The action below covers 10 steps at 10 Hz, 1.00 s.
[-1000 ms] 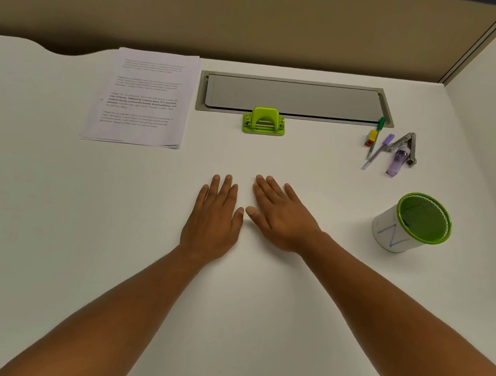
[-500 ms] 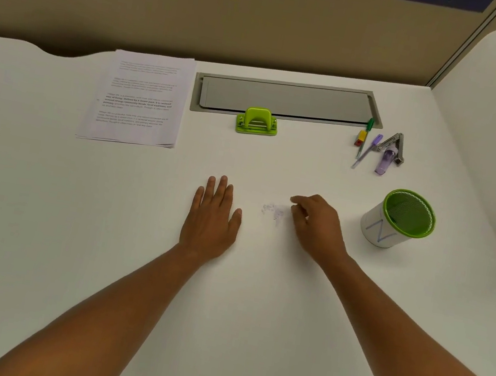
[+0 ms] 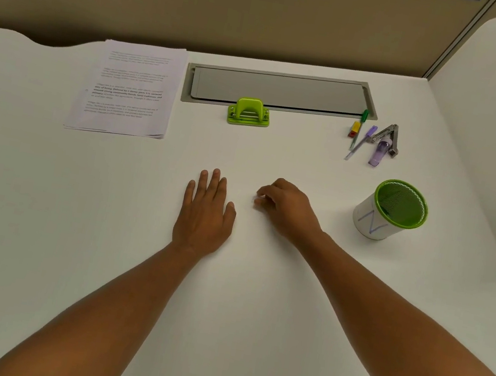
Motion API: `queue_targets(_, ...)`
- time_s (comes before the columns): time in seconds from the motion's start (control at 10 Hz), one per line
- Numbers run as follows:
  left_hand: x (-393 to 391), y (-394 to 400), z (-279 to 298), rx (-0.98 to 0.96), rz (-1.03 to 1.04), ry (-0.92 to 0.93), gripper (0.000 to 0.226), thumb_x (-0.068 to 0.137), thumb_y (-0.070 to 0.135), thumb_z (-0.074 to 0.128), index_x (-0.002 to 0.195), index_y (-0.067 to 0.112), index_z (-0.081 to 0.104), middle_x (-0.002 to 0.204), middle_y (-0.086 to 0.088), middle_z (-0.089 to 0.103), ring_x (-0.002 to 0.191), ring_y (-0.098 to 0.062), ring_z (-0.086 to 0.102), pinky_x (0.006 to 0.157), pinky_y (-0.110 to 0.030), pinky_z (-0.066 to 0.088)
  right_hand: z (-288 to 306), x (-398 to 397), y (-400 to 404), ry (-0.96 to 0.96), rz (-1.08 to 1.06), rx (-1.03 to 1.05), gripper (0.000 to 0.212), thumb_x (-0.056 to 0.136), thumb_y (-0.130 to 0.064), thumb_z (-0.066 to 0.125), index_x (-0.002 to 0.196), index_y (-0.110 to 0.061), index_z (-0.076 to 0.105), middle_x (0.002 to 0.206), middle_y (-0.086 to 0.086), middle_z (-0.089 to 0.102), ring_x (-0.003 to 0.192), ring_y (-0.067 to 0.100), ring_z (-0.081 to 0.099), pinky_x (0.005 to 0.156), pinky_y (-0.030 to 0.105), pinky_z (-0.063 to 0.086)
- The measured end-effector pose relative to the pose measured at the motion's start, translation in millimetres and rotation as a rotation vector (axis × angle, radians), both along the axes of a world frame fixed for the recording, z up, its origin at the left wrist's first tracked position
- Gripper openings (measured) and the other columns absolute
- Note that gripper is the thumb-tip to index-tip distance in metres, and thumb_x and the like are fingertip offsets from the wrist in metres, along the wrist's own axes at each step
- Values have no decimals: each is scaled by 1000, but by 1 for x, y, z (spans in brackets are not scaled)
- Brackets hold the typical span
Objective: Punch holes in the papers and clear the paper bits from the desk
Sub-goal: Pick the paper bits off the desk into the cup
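My left hand (image 3: 204,213) lies flat, palm down, on the white desk (image 3: 70,223), holding nothing. Just to its right, my right hand (image 3: 285,209) is curled with its fingertips pinched together on the desk surface, over a few pale paper bits (image 3: 256,201) that barely show at the tips. A stack of printed papers (image 3: 128,89) lies at the back left. The green hole punch (image 3: 248,112) stands at the back centre, apart from both hands.
A white cup with a green mesh liner (image 3: 392,210) stands right of my right hand. Pens, a small red-yellow item and a metal stapler remover (image 3: 373,139) lie at the back right. A grey cable tray lid (image 3: 279,91) sits behind the punch. A white partition (image 3: 495,131) bounds the right.
My right hand went from flat beside the left to curled, uncovering a small patch of paper bits, then closed its fingertips over them. The left hand stayed flat.
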<state>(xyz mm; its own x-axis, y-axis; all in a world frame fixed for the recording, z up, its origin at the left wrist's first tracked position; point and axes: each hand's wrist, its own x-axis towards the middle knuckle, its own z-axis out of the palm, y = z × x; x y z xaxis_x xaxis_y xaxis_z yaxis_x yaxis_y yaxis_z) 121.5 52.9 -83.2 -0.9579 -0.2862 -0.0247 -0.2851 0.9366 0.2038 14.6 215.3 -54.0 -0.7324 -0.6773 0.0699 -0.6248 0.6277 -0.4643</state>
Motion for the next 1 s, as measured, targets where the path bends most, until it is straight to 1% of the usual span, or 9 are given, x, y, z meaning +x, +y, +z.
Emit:
queue_targets(0.1,0,1,0,5,0,9,61,101,36,28,155,9,22,165,-9,13,153,-26,5,124,-45,6,0,5,-3,8,-32,13,29,92,-36,61,106,-12,69,98,5,61,90,22,56,74,33,48)
queue_targets(0.2,0,1,0,-11,6,4,61,101,36,27,155,10,22,165,-8,13,153,-25,5,124,-45,7,-1,7,-5,65,-7,78,25,97,-32,54,103,-11,66,98,5,61,90,24,55,74,38,50)
queue_targets(0.3,1,2,2,-11,11,11,59,100,33,29,154,9,25,164,-9,16,153,-26,8,124,-46,9,3,-2,4,-2,-82,41,17,94,-26,58,95,-11,68,92,4,60,85,24,58,73,33,47)
queue_targets(0.4,0,2,2,-11,10,10,59,100,33,29,154,9,25,164,-8,16,153,-26,8,124,-46,9,6,-9,14,-77,-138,18,18,90,-31,65,96,-15,69,88,0,60,82,20,58,70,27,41)
queue_targets(0.6,1,1,-1,-5,18,27,59,100,33,30,154,10,26,164,-8,16,153,-25,8,124,-45,8,2,-10,17,-109,-33,78,27,86,-31,68,107,-15,68,97,3,59,91,21,57,72,25,37)
queue_targets(0.7,1,1,-1,-2,18,37,58,100,33,31,154,9,27,164,-8,17,153,-25,10,124,-45,8,-1,-8,8,-69,-9,63,24,90,-27,65,109,-12,66,101,6,60,94,23,56,74,27,39)
queue_targets(0.8,0,1,-2,-5,16,35,59,101,34,30,154,10,26,164,-8,17,153,-25,9,124,-45,8,0,-2,7,-9,37,72,14,94,-20,59,100,-9,65,95,8,63,89,25,57,75,34,47)
queue_targets(0.9,0,1,-2,-1,17,41,59,101,33,30,154,9,26,164,-8,17,153,-26,10,124,-44,8,0,4,7,43,33,86,11,95,-12,54,94,-7,63,91,9,61,85,26,56,72,38,48)
queue_targets(1.0,0,1,-2,-7,14,38,59,101,34,29,154,10,26,164,-8,17,153,-25,10,124,-44,8,-1,10,3,61,-23,128,15,96,-12,48,93,-4,59,91,12,59,82,28,54,69,42,49)
